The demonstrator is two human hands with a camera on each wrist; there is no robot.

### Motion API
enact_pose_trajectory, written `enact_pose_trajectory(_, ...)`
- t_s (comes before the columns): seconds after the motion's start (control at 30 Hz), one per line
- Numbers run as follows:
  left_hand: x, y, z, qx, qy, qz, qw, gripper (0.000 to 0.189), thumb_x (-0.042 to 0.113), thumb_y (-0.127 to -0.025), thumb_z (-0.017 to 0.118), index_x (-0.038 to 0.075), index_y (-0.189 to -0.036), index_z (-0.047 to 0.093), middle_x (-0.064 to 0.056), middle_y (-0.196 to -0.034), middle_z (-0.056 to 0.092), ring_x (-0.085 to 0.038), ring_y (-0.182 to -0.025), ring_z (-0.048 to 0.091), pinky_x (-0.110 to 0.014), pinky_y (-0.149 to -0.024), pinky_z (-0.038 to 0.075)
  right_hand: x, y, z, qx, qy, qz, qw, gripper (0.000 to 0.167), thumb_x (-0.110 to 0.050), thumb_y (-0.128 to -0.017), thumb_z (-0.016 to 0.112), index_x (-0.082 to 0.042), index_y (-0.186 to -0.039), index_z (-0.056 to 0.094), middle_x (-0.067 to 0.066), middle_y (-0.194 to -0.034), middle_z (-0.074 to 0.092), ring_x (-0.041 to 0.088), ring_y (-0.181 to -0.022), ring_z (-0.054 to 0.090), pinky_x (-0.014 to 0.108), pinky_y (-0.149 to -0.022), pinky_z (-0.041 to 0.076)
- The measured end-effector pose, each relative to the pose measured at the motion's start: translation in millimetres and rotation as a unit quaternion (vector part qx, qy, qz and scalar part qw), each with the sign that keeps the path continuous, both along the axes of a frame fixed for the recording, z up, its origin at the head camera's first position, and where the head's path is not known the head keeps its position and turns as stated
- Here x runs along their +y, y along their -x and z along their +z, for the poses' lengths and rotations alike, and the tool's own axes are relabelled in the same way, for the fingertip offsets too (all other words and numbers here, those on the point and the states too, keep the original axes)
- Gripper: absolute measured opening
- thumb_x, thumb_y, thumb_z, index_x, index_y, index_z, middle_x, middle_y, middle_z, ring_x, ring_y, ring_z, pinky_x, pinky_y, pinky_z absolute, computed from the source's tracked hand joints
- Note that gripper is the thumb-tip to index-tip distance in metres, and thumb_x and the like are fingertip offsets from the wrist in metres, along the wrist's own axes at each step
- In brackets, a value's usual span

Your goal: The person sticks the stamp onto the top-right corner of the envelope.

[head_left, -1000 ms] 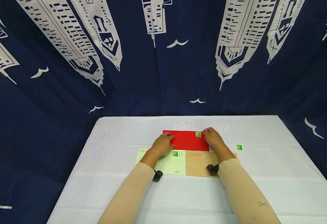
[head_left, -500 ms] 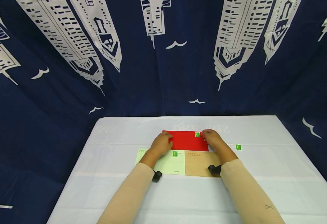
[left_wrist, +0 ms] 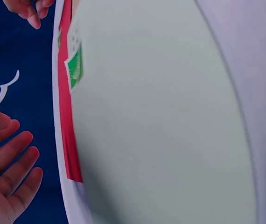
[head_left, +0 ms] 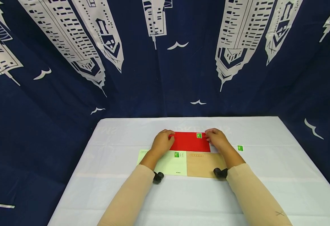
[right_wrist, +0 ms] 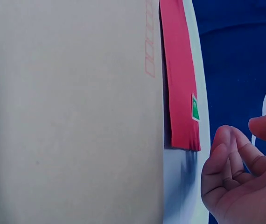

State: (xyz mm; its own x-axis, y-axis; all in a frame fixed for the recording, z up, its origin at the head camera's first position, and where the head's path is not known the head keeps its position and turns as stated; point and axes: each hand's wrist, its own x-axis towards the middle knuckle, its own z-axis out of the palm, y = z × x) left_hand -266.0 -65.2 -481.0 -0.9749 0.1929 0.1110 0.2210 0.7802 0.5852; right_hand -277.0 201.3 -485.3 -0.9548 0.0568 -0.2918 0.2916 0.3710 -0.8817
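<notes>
A red envelope (head_left: 189, 142) lies flat at the back, with a green stamp (head_left: 199, 135) in its upper right corner. Over its left end is my left hand (head_left: 161, 142); in the left wrist view the fingers are spread, loosely bent and hold nothing. My right hand (head_left: 219, 140) is at the envelope's right end. Its thumb stands apart from the bent fingers in the right wrist view, and nothing is between them. Nearer me lie a pale green envelope (head_left: 172, 165) bearing another green stamp (head_left: 177, 154), and a brown envelope (head_left: 200, 165), both partly covered by my arms.
A loose green stamp (head_left: 240, 148) lies on the white tabletop (head_left: 187, 201), right of my right hand. Behind the table's far edge hangs a dark blue curtain (head_left: 182, 78) printed with white buildings and birds. Black wrist cameras sit under both wrists.
My left hand has moved slightly up and its fingers have drawn back from the red envelope's face toward its left end. My right forearm has shifted a little right. The envelopes stay put.
</notes>
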Motion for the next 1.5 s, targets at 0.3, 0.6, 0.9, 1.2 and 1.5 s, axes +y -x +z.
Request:
enact_pose_trajectory(0.3, 2.3, -2.2, 5.9, 0.01, -0.049, 0.016, 0.9986, 0.027, 0.018, -0.1, 0.056, 0.013, -0.122, 0.071, -0.005, -0.127, 0.069, -0.024, -0.117, 0.063, -0.038, -0.11, 0.05, 1, -7.7, 7.3, 0.041, 0.003, 0.008, 0.9991, 0.041, -0.023, -0.106, 0.039, -0.001, -0.137, 0.054, 0.02, -0.127, 0.057, 0.028, -0.106, 0.057, 0.029, -0.082, 0.051)
enact_pose_trajectory(0.6, 4.0, -6.2, 10.1, 0.026, -0.085, 0.016, 0.9959, 0.026, 0.018, -0.1, 0.056, 0.014, -0.12, 0.072, -0.004, -0.126, 0.068, -0.024, -0.119, 0.063, -0.04, -0.111, 0.049, 5, -17.8, 15.3, 0.082, 0.012, 0.006, 0.9965, 0.038, -0.019, -0.106, 0.038, 0.0, -0.135, 0.055, 0.025, -0.131, 0.057, 0.031, -0.11, 0.057, 0.029, -0.088, 0.053)
enact_pose_trajectory(0.9, 6.6, -9.4, 12.4, 0.037, -0.097, 0.011, 0.9945, 0.028, 0.017, -0.1, 0.057, 0.014, -0.124, 0.071, -0.003, -0.127, 0.067, -0.023, -0.119, 0.063, -0.039, -0.11, 0.049, 10, -25.9, 20.1, 0.108, -0.008, -0.003, 0.9941, 0.037, -0.021, -0.107, 0.038, -0.004, -0.133, 0.058, 0.019, -0.128, 0.06, 0.029, -0.108, 0.059, 0.026, -0.088, 0.051)
enact_pose_trajectory(1.2, 9.8, -15.0, 17.7, 0.036, -0.13, 0.008, 0.9908, 0.035, 0.031, -0.104, 0.052, 0.016, -0.134, 0.064, -0.002, -0.13, 0.066, -0.021, -0.12, 0.063, -0.038, -0.11, 0.05, 16, -34.7, 25.5, 0.155, -0.014, -0.001, 0.9877, 0.037, -0.022, -0.107, 0.04, -0.003, -0.132, 0.059, 0.021, -0.127, 0.062, 0.013, -0.099, 0.061, 0.028, -0.087, 0.055)
enact_pose_trajectory(1.5, 13.6, -23.0, 22.7, 0.039, -0.151, -0.005, 0.9878, 0.039, 0.037, -0.106, 0.049, 0.016, -0.135, 0.063, -0.002, -0.13, 0.065, -0.019, -0.12, 0.062, -0.038, -0.106, 0.052, 19, -42.7, 31.4, 0.184, -0.007, 0.004, 0.9829, 0.036, -0.021, -0.107, 0.043, -0.001, -0.133, 0.059, 0.02, -0.126, 0.063, 0.003, -0.095, 0.058, 0.014, -0.081, 0.05)
